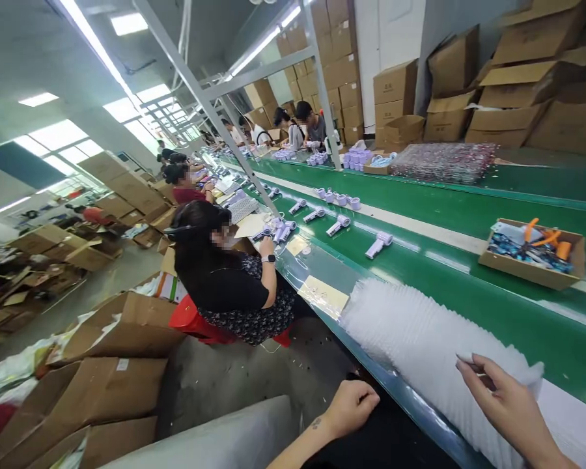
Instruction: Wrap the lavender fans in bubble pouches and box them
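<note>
My left hand [350, 407] is loosely curled beside the near edge of the bench, low in the view, with nothing visible in it. My right hand [502, 397] is over a long row of white, translucent packing sleeves [420, 332]. Its fingers are bent, with a gap between thumb and fingers, and I see nothing held there. Whether it touches the sleeves I cannot tell. A white sheet or stack [571, 410] lies under and beyond my right wrist.
Lilac handheld fans [379, 244] lie along the green conveyor [434, 260]. A carton of tools [532, 254] sits at right. A co-worker in black [224, 286] sits at left, hand on fan parts. Large cartons [112, 397] stand on the floor; bagged items [444, 161] are piled across the belt.
</note>
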Motion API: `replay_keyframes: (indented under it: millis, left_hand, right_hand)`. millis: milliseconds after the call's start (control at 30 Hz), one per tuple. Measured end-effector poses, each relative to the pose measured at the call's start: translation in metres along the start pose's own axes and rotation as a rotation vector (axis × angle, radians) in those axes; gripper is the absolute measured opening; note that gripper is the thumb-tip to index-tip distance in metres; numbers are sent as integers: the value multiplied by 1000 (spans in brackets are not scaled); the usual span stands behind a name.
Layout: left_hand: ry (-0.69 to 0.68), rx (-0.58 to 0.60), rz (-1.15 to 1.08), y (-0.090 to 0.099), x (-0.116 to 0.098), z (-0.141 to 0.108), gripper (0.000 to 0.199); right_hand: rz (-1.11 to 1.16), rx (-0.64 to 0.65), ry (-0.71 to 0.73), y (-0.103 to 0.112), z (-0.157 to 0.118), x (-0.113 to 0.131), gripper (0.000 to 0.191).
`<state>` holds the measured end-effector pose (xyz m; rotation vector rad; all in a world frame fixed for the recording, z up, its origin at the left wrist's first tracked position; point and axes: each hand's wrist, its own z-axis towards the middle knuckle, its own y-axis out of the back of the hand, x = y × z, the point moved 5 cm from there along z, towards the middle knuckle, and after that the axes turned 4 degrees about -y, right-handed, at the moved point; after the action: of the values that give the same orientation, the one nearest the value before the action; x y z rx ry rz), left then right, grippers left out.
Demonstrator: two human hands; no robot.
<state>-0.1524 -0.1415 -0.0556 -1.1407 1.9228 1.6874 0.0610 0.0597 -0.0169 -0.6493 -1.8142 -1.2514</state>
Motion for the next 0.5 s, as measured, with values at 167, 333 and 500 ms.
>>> replay_keyframes:
  millis: [167, 333, 500]
  left_hand:
    - [42, -169, -158, 69, 49, 70, 22]
    - [172, -317, -119, 176, 101, 210, 26]
    - [89, -261, -102, 223, 125, 329, 26]
  right_hand:
    - [254, 366, -123, -77, 97, 81, 34]
    - [243, 210, -453, -173, 226, 124, 37]
    - [-49, -140, -707, -227, 315, 109, 87]
